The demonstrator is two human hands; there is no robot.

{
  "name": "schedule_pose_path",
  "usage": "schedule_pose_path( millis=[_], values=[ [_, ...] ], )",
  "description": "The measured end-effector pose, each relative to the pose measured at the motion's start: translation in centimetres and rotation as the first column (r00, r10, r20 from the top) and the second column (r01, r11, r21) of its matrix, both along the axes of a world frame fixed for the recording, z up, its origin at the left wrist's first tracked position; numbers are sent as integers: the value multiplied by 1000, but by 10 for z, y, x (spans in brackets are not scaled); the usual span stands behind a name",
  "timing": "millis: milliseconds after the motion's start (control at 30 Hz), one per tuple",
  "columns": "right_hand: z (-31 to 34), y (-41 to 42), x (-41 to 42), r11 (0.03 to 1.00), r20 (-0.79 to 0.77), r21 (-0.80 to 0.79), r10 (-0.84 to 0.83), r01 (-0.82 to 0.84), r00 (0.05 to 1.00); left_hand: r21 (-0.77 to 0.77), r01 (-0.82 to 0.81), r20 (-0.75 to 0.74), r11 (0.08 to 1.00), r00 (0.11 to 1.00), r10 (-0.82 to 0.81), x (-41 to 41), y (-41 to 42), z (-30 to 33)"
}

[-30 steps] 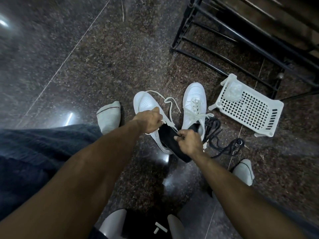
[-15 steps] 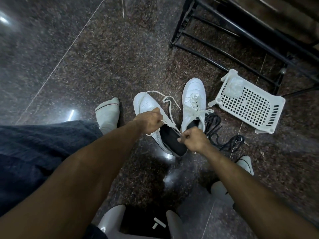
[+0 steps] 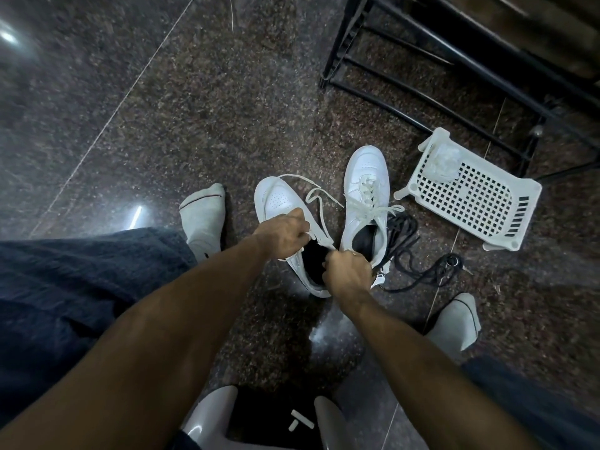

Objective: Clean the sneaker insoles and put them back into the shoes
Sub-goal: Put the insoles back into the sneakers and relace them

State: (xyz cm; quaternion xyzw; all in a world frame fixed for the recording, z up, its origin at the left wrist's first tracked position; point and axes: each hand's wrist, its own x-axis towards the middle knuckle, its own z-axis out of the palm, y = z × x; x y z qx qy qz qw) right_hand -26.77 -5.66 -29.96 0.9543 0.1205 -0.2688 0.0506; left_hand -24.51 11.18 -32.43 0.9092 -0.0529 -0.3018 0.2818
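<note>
The left shoe [image 3: 285,222] lies on the floor [image 3: 194,108] with its toe pointing away from the person and a little to their left, heel toward them. The insole [image 3: 314,258] runs along that same line, dark inside the opening, its heel end under the right hand [image 3: 347,271]. That hand sits right at the heel, fingers curled down onto the insole's back edge, so it looks the nearer one for pushing forward toward the toe. The left hand [image 3: 285,232] is further up, at the tongue, fingers pinching the laces [image 3: 319,203] and upper and pulling the mouth wide. Both hands touch the shoe, close together, with the opening between them.

I'd say the insole is nearly seated; what's left seems to be a press along its length and a flattening at the heel.

The right shoe [image 3: 367,196] stands just beside, parallel, with a dark insole already showing inside. A white basket [image 3: 470,203] lies off to the right.
</note>
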Motion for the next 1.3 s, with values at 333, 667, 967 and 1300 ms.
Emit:
schedule_pose_path(
  millis=[333,667,967,1300],
  values=[
    [13,-61,6,769,-53,204,627,-606,777,53,37,-32,998,999,-36,6,-4,4],
    [13,-35,13,806,-331,-1,558,-592,761,59,24,-45,998,999,-22,6,-6,5],
    [-8,-14,-4,856,-357,-84,453,-511,817,171,15,-3,985,1000,-15,0,-13,10],
    [6,-1,-77,898,-363,435,240,-64,900,73,-471,16,879,882,471,-69,-23,16]
  ],
)
